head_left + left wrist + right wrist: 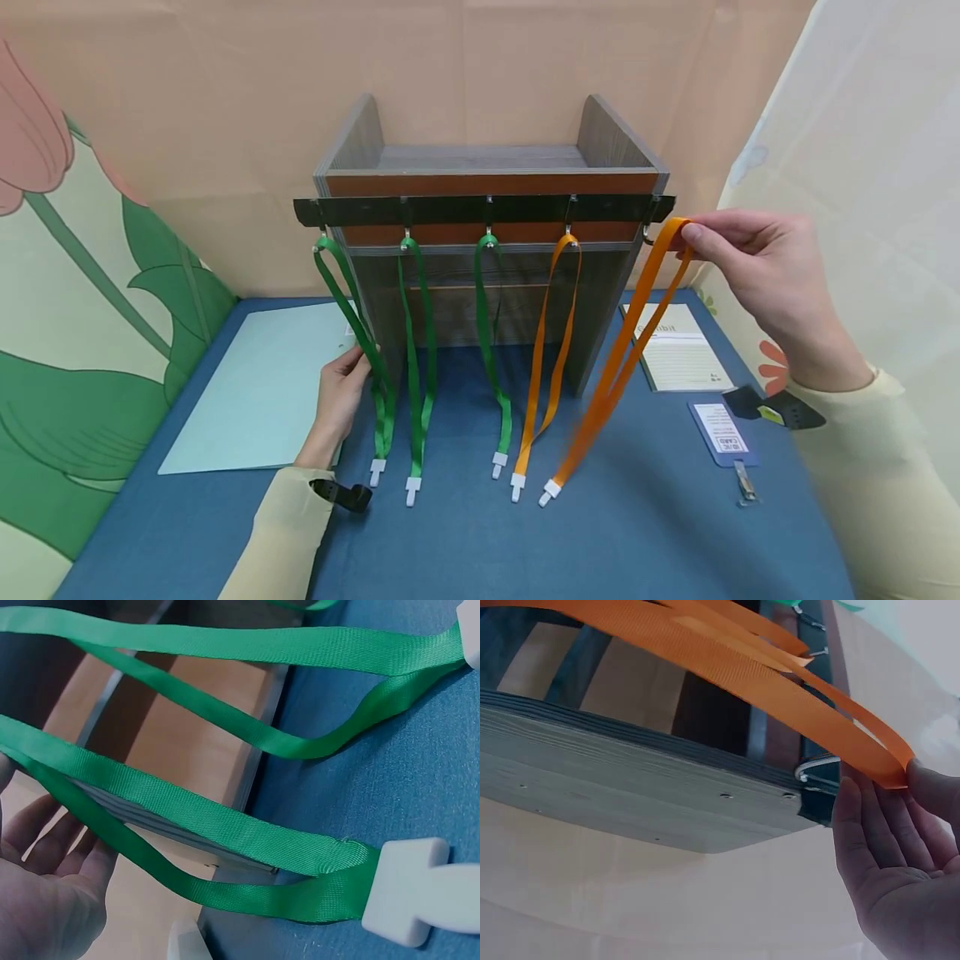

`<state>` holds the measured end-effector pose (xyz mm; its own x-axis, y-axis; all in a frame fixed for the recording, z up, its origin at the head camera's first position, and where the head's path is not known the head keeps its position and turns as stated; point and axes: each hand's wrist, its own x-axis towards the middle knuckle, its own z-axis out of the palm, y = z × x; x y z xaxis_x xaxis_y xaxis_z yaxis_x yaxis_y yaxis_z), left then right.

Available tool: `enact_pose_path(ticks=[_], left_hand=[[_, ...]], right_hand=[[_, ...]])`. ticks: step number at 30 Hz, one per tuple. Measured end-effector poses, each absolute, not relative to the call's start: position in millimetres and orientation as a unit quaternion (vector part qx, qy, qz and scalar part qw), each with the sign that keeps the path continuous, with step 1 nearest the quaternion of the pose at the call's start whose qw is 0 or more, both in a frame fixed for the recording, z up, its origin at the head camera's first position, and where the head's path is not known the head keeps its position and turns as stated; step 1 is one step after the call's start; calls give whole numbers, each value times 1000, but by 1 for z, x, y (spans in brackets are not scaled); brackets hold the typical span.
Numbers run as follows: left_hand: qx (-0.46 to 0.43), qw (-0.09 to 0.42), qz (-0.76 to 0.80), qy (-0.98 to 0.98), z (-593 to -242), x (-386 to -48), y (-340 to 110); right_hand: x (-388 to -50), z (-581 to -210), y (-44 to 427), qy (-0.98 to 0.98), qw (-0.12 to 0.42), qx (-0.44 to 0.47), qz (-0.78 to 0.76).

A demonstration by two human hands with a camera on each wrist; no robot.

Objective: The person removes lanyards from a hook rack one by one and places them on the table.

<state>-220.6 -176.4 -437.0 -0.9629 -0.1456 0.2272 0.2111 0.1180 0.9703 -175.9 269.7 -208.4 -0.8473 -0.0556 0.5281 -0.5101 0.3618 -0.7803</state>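
My right hand [772, 275] pinches the top loop of an orange lanyard [622, 367] between thumb and fingers. The loop is beside the rightmost hook [817, 766] of the black hook rail [450, 210], and the lanyard slants down left to its white clip [550, 492]. My left hand [341, 400] is at the shelf's left side, fingers loosely bent, next to the leftmost green lanyard [187, 817]. Part of its fingertips is hidden by the strap. Two more green lanyards [420, 358] [487, 333] and another orange lanyard [538, 358] hang from the other hooks.
The grey wooden shelf [607, 137] carries the rail and stands against the back wall. A pale blue folder [240, 392] lies on the blue table at left. At right are a notebook [678, 350] and a blue ID card holder [723, 429] with a metal clip.
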Motion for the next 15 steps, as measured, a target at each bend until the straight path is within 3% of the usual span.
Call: enact_pose_path(ticks=[8, 15], left_hand=[[-24, 146, -664, -733, -450, -228, -181], [-22, 147, -662, -734, -449, -228, -180]], right_hand=[[-171, -197, 269, -759, 217, 194, 583], [-169, -187, 272, -799, 242, 181, 519]])
